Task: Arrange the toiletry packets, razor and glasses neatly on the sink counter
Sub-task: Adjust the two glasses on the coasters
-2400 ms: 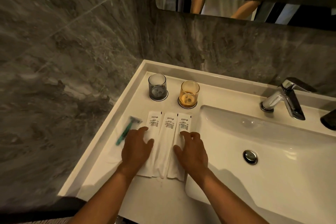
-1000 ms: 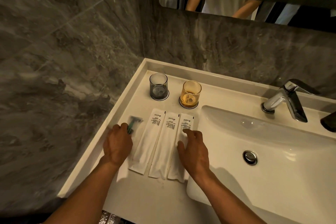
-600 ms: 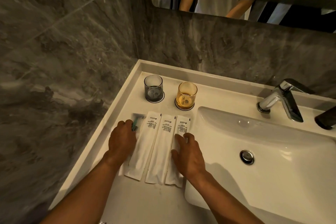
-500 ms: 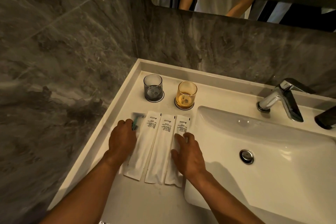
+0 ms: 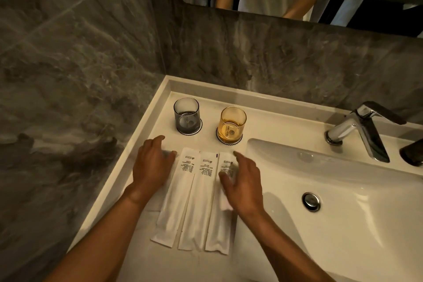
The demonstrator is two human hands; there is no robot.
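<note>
**Both hands flat over a tidy row of packets beside the basin**

At the far left of the frame the dark marble wall (image 5: 68,75) runs down to the raised rim of the white bench (image 5: 128,256). Just inside that rim lies the left hand (image 5: 152,165), palm down, fingers spread and loosely extended toward the top of the frame, gripping nothing that I can see. The razor must be under it or close by; a blurred pale patch shows at its fingertips, but I cannot make the razor out.

Directly right of that hand lie three white packets side by side, printed ends toward the glasses: the left packet (image 5: 174,204), the middle packet (image 5: 196,208) and the right packet (image 5: 220,224), long edges nearly touching. Above the row, near the back rim, stand the grey glass (image 5: 186,115) and, to its right, the amber glass (image 5: 231,125), each upright on a round coaster.

The right hand (image 5: 245,181) covers the upper half of the right packet, open, fingers splayed and blurred; whether it presses down or hovers just above, I cannot tell.

Further right the basin (image 5: 343,224) dips away, its drain (image 5: 310,201) in the middle, and the chrome tap (image 5: 361,128) stands at the upper right.
</note>
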